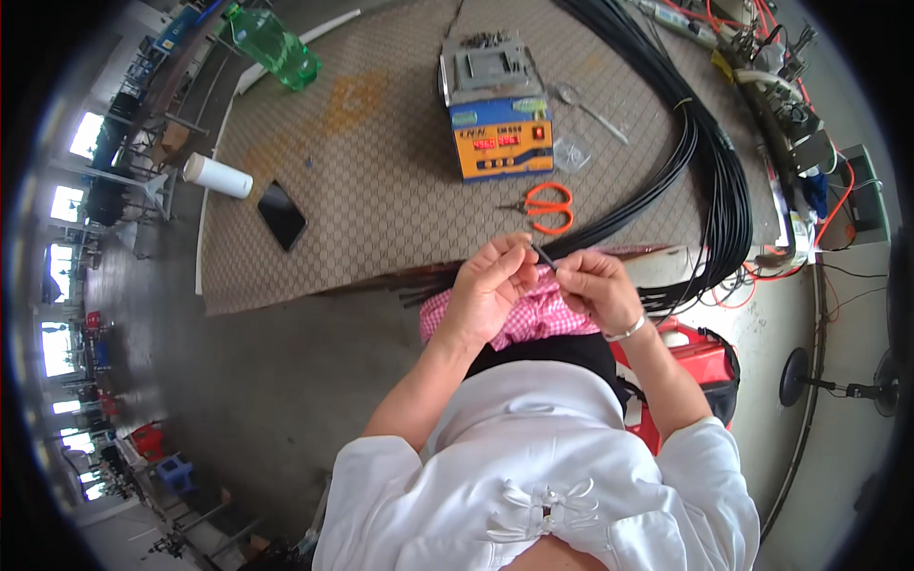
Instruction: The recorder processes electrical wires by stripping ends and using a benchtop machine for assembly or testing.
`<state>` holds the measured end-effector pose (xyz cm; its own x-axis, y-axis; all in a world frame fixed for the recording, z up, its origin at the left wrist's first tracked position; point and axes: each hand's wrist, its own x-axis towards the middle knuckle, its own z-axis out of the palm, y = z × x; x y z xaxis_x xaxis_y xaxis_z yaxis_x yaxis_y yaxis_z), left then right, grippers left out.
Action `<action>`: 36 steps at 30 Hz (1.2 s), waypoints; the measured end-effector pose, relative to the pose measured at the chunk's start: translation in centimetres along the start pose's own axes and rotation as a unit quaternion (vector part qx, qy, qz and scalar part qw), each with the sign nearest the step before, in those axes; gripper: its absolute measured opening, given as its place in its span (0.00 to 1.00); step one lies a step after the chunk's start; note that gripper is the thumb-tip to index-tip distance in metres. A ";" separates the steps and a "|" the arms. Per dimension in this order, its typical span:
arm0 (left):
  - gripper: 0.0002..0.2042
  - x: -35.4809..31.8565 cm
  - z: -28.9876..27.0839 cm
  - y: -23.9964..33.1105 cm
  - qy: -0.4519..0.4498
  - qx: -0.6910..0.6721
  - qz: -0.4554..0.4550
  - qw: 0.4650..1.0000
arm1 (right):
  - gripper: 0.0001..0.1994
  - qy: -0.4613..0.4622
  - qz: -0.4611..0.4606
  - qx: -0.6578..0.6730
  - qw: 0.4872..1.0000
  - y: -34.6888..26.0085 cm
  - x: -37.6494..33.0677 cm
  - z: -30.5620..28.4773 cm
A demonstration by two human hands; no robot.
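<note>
Both my hands pinch 1 black cable end (545, 255).
L hand (490, 285) & R hand (595, 285) closed on it, just below orange scissors (545, 207); 1 blue-orange box unit (497, 119) above scissors, 1 green bottle (274, 45) far left.

Head-worn fisheye, straight down, close overhead

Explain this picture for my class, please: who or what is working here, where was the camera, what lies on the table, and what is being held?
No machine works here: a person's two bare hands do. The single picture comes from a fisheye camera on the person's head, looking down, so edges bend. The left hand and right hand pinch the end of a thin black cable between them. On the patterned table lie orange scissors, a blue-and-orange box with red displays, a black phone, a white cylinder, a green bottle and a black cable bundle.
</note>
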<state>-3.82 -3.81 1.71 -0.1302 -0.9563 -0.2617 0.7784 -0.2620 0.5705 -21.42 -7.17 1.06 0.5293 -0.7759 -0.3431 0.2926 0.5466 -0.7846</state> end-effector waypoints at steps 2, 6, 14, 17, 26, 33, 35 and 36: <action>0.06 -0.3 -0.3 0.0 -0.003 0.032 0.018 0.999 | 0.04 -0.023 0.014 0.015 1.000 -0.1 -0.1 0.0; 0.05 -0.8 -0.3 0.2 0.019 0.128 0.060 0.990 | 0.04 -0.045 0.030 0.002 0.999 -0.1 -0.4 0.0; 0.04 -0.7 0.2 0.0 0.008 0.051 0.070 0.996 | 0.07 -0.091 0.110 0.047 0.989 -0.5 0.1 0.1; 0.04 -0.4 -0.1 -0.5 -0.020 -0.075 0.014 0.997 | 0.07 -0.091 0.113 0.054 0.988 -0.4 0.3 0.3; 0.05 -1.3 0.7 0.5 0.067 0.225 0.135 0.963 | 0.03 -0.029 -0.010 -0.073 0.997 0.0 0.1 0.7; 0.04 -1.4 0.1 0.9 0.046 0.245 0.133 0.959 | 0.02 -0.010 -0.046 -0.152 0.987 0.1 -0.2 1.2; 0.03 -1.1 0.1 0.4 0.032 0.184 0.154 0.970 | 0.02 -0.028 -0.036 -0.090 0.995 0.4 0.0 1.3; 0.03 -1.1 0.2 0.2 0.035 0.153 0.160 0.975 | 0.03 -0.036 -0.031 -0.058 0.997 0.6 0.2 1.4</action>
<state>-3.66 -2.85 2.25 0.1392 -0.9872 -0.0778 0.5516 0.0121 0.8340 -20.09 -6.56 1.27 0.5706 -0.7798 -0.2574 0.2337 0.4547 -0.8594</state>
